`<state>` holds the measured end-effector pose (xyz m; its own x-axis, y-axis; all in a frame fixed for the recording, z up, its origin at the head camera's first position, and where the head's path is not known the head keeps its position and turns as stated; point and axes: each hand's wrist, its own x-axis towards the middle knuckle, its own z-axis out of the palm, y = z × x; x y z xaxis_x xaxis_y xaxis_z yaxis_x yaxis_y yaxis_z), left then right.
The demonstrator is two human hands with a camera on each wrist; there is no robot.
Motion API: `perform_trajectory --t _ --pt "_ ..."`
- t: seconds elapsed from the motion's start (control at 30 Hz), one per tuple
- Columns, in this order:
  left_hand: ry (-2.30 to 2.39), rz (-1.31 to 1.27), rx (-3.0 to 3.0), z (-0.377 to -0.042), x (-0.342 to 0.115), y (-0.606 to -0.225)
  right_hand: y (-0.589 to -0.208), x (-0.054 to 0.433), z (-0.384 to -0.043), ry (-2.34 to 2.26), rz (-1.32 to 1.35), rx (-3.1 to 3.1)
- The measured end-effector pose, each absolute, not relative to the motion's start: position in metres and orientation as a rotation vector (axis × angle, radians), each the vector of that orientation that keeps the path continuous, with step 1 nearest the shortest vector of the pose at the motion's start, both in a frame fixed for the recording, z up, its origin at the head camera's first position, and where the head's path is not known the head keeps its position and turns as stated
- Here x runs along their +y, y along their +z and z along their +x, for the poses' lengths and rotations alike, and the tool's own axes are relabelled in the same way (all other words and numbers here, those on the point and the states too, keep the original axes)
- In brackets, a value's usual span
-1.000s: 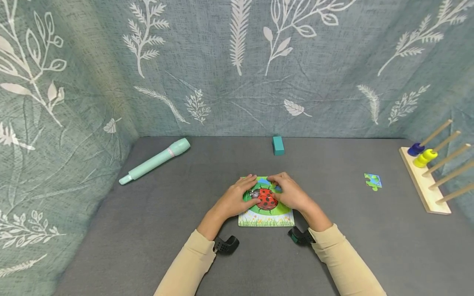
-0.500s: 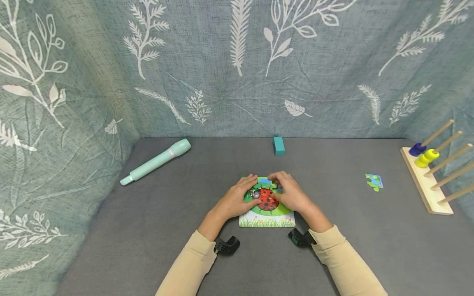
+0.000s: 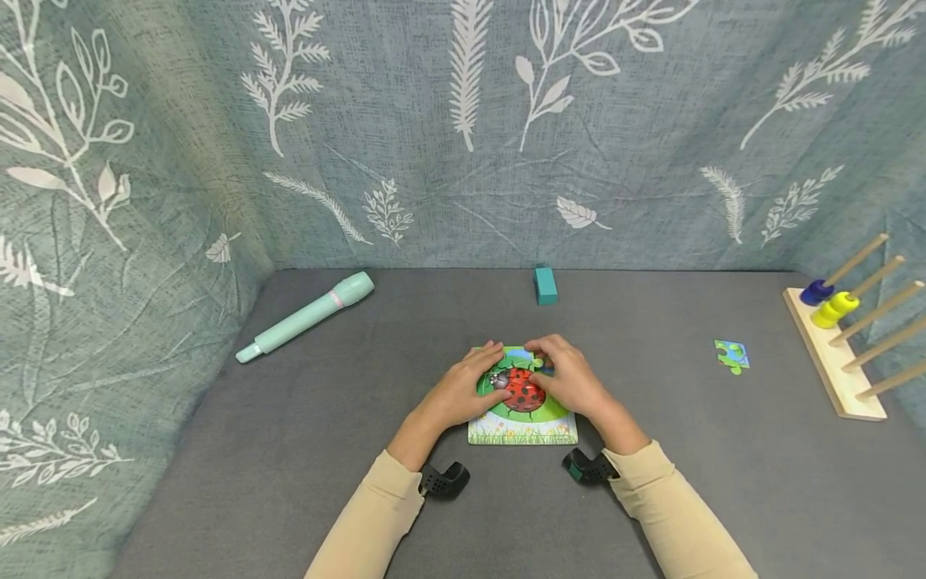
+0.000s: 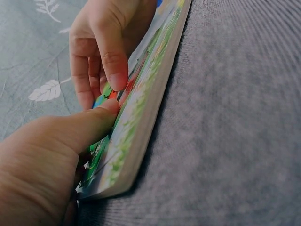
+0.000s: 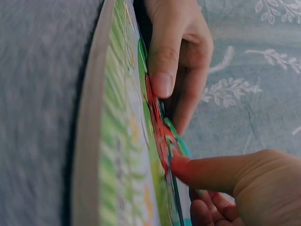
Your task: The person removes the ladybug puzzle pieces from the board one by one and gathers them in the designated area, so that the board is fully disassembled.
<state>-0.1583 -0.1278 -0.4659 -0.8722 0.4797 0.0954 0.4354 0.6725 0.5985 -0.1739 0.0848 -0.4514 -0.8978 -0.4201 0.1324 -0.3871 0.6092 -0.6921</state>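
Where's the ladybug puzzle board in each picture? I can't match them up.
Head: the puzzle board is below and slightly right of centre.
Left wrist: the board slants from top centre to lower left.
Right wrist: the board runs top to bottom, mostly left of centre.
Shared landmark: the leaf-printed cloth.

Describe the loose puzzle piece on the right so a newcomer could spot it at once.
On the gray table, look rightward from the right hand to the wooden peg stand. Just left of that stand lies the loose puzzle piece. Blue and green with a knob on its near edge, it lies alone, clear of the ladybug puzzle.
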Motion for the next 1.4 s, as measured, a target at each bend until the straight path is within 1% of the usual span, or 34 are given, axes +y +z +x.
perform_trajectory --t 0.27,0.57,0.9,1.4 --pt "0.988 0.771 2.810 -0.158 -0.127 -0.464 -0.446 0.098 -0.180 -1.269 -0.627 2.733" --pt "0.992 0.787 2.802 -0.157 -0.126 -0.464 -0.439 0.127 -0.188 -1.270 -0.532 2.723" --pt "0.992 0.793 2.815 -0.155 -0.128 -0.465 -0.434 0.182 -0.196 -1.248 -0.463 2.746" --pt "0.996 0.779 2.816 -0.156 -0.128 -0.464 -0.432 0.262 -0.195 -1.180 -0.399 2.815"
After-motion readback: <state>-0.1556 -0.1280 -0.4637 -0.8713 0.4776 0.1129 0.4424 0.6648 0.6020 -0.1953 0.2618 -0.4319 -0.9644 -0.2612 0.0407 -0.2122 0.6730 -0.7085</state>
